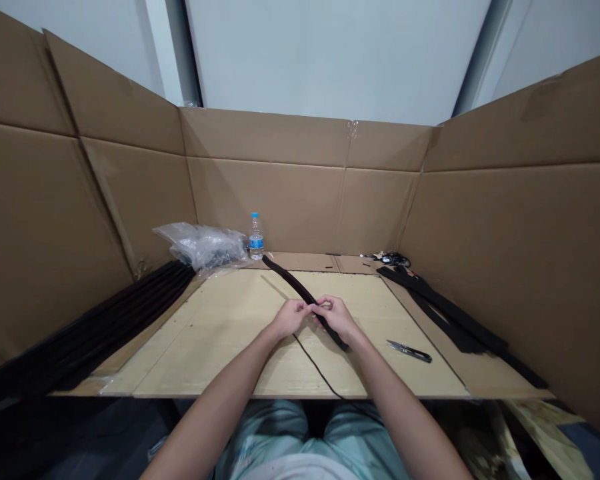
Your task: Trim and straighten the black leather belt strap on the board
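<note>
This looks like a small improvised workshop for hand assembly. Brown cardboard walls (300,200) close a plain wooden tabletop (220,333) on three sides. Piles of long black strips (105,320) lie along both edges, beside a plastic bag (203,243) of parts and small snips (409,351).

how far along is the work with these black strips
Possibly done: a few black strips lie on the right side. In hand: the left hand and right hand pinch one strip over the board. Likely left: the larger stack on the left side.
</note>
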Tool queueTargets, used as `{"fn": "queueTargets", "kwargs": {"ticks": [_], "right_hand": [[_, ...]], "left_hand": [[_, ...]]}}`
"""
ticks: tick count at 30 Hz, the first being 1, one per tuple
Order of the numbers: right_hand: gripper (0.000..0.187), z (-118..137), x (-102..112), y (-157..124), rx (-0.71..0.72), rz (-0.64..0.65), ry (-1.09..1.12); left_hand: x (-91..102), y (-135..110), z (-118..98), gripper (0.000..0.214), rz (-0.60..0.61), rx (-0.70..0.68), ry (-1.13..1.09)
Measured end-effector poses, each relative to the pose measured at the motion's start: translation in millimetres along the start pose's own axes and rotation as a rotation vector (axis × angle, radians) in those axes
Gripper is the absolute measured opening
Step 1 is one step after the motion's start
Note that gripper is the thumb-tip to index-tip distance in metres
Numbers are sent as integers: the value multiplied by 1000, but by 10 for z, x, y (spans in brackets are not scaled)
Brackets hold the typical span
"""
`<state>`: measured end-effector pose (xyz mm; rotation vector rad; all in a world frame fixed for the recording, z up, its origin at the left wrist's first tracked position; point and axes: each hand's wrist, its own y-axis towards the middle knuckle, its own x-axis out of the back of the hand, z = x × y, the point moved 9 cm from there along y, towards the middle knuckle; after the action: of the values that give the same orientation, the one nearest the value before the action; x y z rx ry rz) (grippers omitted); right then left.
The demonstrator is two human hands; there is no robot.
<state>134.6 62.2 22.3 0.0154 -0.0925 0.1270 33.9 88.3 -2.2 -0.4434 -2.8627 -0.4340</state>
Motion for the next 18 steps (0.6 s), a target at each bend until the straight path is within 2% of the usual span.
{"fn": "queueTargets", "kwargs": {"ticks": [18], "right_hand": [[36,-4,-10,-14,-25,2,-15]], "left_hand": [[5,-10,2,35,0,14,45]]}}
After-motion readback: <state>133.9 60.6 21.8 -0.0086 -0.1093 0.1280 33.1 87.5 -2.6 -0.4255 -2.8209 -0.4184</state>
